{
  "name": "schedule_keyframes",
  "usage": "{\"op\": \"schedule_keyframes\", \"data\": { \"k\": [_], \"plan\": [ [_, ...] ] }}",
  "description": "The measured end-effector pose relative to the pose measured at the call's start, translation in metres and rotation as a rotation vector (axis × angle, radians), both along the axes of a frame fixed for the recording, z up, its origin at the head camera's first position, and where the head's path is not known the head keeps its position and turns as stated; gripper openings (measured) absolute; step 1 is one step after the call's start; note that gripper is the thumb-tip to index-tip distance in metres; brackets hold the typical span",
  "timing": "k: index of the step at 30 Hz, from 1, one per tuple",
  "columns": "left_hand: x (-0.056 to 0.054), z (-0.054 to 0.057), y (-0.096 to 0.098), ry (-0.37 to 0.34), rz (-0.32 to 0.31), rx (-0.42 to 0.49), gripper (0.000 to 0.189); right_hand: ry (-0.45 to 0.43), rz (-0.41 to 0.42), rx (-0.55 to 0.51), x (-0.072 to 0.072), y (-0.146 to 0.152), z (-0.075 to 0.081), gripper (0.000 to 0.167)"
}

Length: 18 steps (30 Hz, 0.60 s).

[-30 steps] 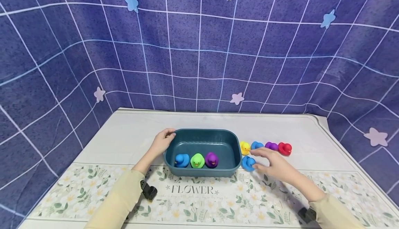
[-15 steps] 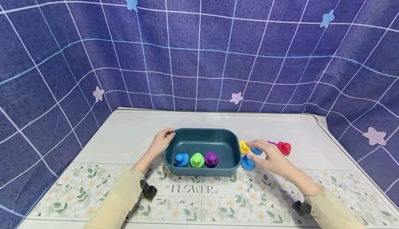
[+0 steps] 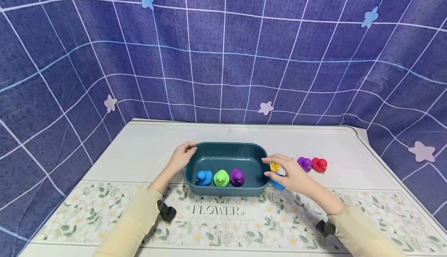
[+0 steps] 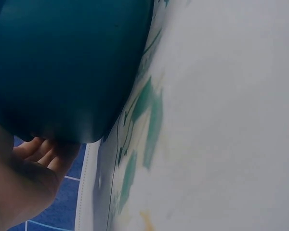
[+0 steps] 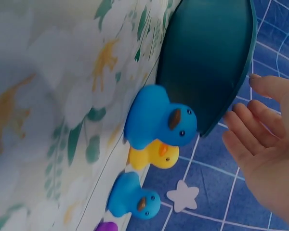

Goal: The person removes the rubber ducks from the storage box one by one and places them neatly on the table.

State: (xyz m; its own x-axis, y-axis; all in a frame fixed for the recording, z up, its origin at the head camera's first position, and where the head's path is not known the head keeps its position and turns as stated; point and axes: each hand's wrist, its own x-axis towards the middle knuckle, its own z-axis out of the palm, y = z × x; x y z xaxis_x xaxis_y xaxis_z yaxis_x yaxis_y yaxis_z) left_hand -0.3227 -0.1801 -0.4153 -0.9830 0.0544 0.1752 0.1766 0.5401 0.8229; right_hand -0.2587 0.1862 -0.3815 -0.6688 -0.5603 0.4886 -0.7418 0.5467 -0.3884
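My left hand (image 3: 182,157) grips the left rim of a dark teal bin (image 3: 227,191); in the left wrist view its fingers (image 4: 48,156) lie behind the bin's outer wall. Inside the bin sit a blue rubber duck (image 3: 204,177), a green one (image 3: 221,178) and a purple one (image 3: 237,177) in a row along the near side. My right hand (image 3: 291,172) hovers at the right rim, fingers extended and holding nothing. Below it, a blue duck (image 5: 154,118), a yellow duck (image 5: 156,155) and another blue duck (image 5: 130,196) stand beside the bin, partly hidden in the head view.
Right of my right hand, a purple duck (image 3: 304,164) and a red duck (image 3: 319,165) sit side by side. A white tablecloth (image 3: 153,136) with a floral band covers the table. A blue grid-patterned curtain (image 3: 223,66) hangs behind and at the sides.
My right hand has moved left from beside the loose ducks to the bin's right rim, uncovering the purple duck and covering the far blue one. My left hand keeps its place.
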Motion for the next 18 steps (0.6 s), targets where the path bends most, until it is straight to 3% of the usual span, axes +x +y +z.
{"op": "schedule_keyframes", "data": {
  "k": [13, 18],
  "plan": [
    [0.000, 0.001, -0.001, -0.005, -0.003, 0.000, 0.033, -0.044, 0.096, 0.009, -0.003, -0.023, 0.005, 0.038],
    [0.001, 0.002, 0.000, -0.004, 0.000, -0.003, 0.033, -0.012, 0.124, 0.015, -0.005, -0.032, 0.001, 0.038]
  ]
}}
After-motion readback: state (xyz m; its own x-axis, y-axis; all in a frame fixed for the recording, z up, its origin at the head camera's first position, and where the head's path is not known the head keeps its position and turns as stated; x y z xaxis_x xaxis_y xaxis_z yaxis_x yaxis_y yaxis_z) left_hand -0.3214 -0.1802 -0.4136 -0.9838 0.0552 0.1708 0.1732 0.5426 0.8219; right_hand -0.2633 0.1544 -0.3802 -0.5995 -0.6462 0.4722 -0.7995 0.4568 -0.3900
